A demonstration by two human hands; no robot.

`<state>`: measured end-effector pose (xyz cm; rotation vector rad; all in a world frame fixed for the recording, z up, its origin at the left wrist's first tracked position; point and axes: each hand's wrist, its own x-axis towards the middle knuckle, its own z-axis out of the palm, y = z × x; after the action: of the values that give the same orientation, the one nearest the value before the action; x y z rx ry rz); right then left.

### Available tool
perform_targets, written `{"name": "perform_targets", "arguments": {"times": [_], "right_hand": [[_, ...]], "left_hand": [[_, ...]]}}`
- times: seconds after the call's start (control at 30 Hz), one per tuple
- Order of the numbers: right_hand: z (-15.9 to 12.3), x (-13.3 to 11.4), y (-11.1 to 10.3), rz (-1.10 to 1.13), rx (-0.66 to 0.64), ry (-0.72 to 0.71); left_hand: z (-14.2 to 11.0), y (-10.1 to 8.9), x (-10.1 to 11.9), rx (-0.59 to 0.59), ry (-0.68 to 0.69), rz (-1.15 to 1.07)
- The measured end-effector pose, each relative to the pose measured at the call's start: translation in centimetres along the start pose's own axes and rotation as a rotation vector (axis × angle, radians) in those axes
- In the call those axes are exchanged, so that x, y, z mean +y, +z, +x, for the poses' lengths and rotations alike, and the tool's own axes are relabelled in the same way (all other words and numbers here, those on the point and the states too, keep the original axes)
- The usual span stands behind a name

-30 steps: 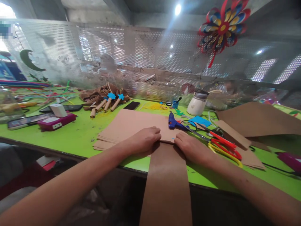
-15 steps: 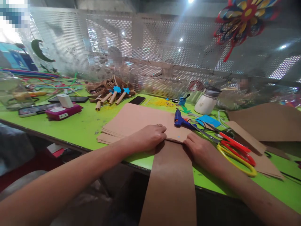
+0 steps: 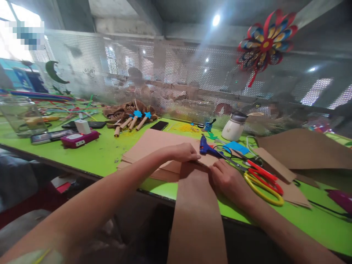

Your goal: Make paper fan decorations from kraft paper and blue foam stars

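Observation:
A long brown paper strip (image 3: 196, 216) hangs over the table's front edge, its upper end folded into a narrow edge. My left hand (image 3: 185, 152) is closed at the fold, its fingertips on the paper's folded edge. Pinching the right end of the same fold is my right hand (image 3: 227, 176), thumb hidden. Under and behind both hands lies a stack of brown paper sheets (image 3: 154, 143). Just beyond them, a blue glue gun (image 3: 205, 146) rests on the stack. Scissors with red and yellow handles (image 3: 264, 183) lie to the right of my right hand.
On the green table (image 3: 107, 157) are a purple power strip (image 3: 79, 138), phones (image 3: 159, 125), and brown paper pieces with blue cutouts (image 3: 137, 115). A white jug (image 3: 233, 126) and large brown paper (image 3: 305, 148) stand right. A perforated screen (image 3: 176, 62) rises behind.
The view has tilted upward and shifted. My left hand has slid rightward along the fold, uncovering the strip's left corner. My right hand keeps its pinch.

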<state>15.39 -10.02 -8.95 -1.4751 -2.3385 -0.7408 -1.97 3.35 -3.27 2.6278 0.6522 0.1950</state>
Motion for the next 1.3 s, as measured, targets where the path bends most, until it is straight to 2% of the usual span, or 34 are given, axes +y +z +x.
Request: {"name": "perform_targets", "arguments": {"times": [0.13,0.4,0.57,0.7,0.87,0.97,1.17,1.3], "right_hand": [[0.0,0.3,0.0,-0.024,0.06,0.017],[0.1,0.9,-0.2,0.021,0.077,0.048],[0.3,1.2,-0.2,0.235,0.104,0.103],[0.2,2.0,-1.1,0.498,0.132,0.103],[0.4,2.4,-1.3,0.844,-0.072,0.294],[0.6,2.1,-1.0,0.875,-0.137,0.322],[0.4,1.9,-1.0,0.828,-0.086,0.311],[0.2,1.9,-0.9,0.773,-0.1,0.265]], "left_hand": [[0.4,-0.4,0.3,-0.158,0.073,-0.018],[0.0,1.0,-0.5,-0.175,0.113,-0.236],[-0.1,1.5,-0.6,-0.197,0.145,-0.278],[-0.1,1.4,-0.3,-0.161,0.172,-0.222],[-0.5,1.8,0.5,-0.083,0.178,-0.157],[-0.8,2.3,1.1,-0.05,0.202,-0.12],[-1.2,2.5,2.2,0.028,0.229,0.003],[-1.4,2.4,2.4,0.024,0.213,0.023]]}}
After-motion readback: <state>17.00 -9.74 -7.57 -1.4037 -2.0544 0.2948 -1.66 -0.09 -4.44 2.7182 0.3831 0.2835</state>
